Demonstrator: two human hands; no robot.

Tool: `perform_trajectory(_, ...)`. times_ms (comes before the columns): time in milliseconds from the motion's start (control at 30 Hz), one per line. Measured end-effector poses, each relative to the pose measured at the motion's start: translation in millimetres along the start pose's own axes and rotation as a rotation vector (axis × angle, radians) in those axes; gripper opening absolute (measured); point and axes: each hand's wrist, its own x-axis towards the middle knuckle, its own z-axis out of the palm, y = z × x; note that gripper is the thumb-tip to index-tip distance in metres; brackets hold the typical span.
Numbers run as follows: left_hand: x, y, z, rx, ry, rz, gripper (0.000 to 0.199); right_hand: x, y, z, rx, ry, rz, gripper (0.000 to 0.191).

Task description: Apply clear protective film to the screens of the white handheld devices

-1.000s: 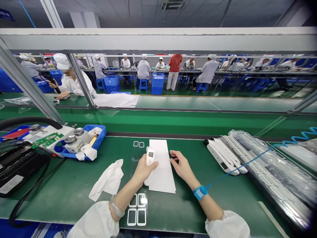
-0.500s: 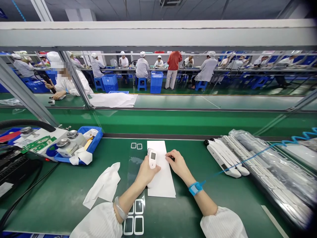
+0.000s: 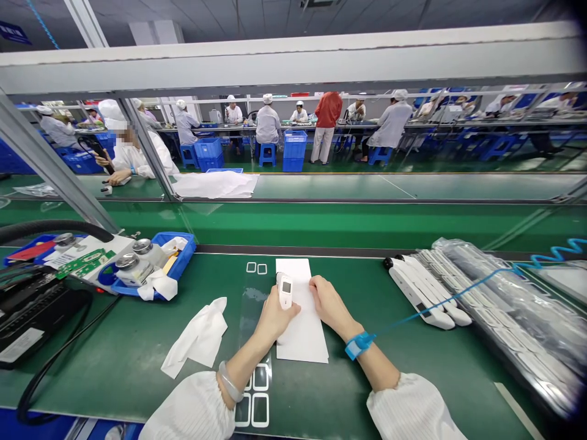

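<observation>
My left hand [image 3: 275, 318] is wrapped round a white handheld device [image 3: 285, 291] with a small dark screen, over a white paper sheet [image 3: 302, 342]. At the sheet's right edge is my right hand [image 3: 331, 305], its fingers bent and close together; whatever they hold, if anything, is hidden. A blue strap [image 3: 360, 345] circles my right wrist. Left of the sheet lies a clear film [image 3: 252, 311] bearing white rounded frames [image 3: 260, 409]. A crumpled white cloth [image 3: 198, 337] rests farther left.
A blue tray [image 3: 183, 260] with metal-capped bottles stands at the left. White devices [image 3: 424, 293] and plastic-wrapped strips [image 3: 499, 305] lie at the right. A blue coiled cord [image 3: 481, 280] crosses above them. Across the belt [image 3: 321, 226] sits a person [image 3: 142, 150].
The camera view has shifted slightly. My right fingers have turned downward at the sheet's edge, and the dark bit seen at their tips before is now out of sight. My left hand still holds the device.
</observation>
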Motion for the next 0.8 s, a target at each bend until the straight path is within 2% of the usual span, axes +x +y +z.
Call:
perform_trajectory(167, -0.4, -0.4, 0.5, -0.028, 0.018, 0.006, 0.036, 5.3, 5.7, 0.0, 0.198, 0.050, 0.065, 0.019)
perform_trajectory(300, -2.6, 2.4, 1.1, -0.112, 0.033, -0.010, 0.038, 14.0, 13.7, -10.1, 0.402, 0.159, 0.197, 0.031)
perform_trajectory(367, -6.7, 6.5, 0.5, -0.204, 0.005, -0.025, 0.039, 13.1, 8.1, -19.1, 0.496, 0.170, 0.218, 0.038)
perform_trajectory(467, -21.0, 15.5, -2.4, -0.374, -0.108, -0.044, 0.042, 0.3, -19.7, -33.4, 0.609, 0.097, 0.196, 0.042)
perform_trajectory(600, -53.7, 25.6, -7.5, -0.567, -0.258, -0.058, 0.048, -25.5, -71.9, -47.7, 0.768, -0.082, 0.132, 0.030)
perform_trajectory(700, -77.9, 27.7, -8.6, -0.640, -0.280, -0.084, 0.049, -38.1, -97.6, -49.2, 0.777, -0.178, 0.110, 0.022)
perform_trajectory(800, -93.3, 24.4, -6.9, -0.647, -0.240, -0.104, 0.046, -44.4, -106.4, -43.5, 0.704, -0.194, 0.105, 0.019)
